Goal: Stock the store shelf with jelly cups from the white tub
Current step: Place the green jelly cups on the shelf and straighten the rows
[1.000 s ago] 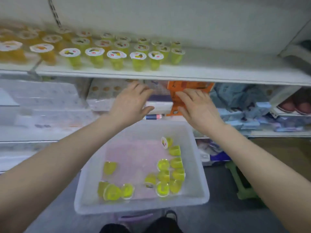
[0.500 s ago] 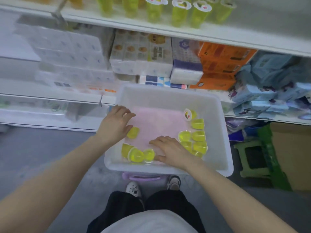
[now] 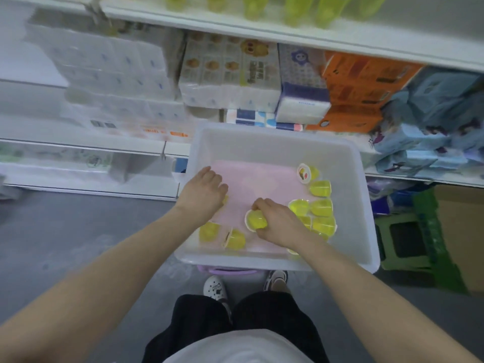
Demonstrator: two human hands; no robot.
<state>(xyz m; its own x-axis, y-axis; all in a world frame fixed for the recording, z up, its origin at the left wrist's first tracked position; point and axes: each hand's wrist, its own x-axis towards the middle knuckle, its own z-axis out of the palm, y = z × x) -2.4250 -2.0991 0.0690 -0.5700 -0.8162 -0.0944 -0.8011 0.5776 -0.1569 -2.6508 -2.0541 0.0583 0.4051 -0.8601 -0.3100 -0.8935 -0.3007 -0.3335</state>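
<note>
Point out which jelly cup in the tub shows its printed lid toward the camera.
The jelly cup in the white tub's far right corner, lying on its side: its white lid with a fruit picture faces the camera. The others show mainly yellow bodies.

One white tub (image 3: 277, 142), about ten yellow-green jelly cups (image 3: 320, 188) counted inside it, one more glimpsed under the left hand (image 3: 203, 196), two hands seen, one cup gripped by the right hand (image 3: 277, 224), two shoes (image 3: 215, 286), one green stool (image 3: 406, 242)
</note>
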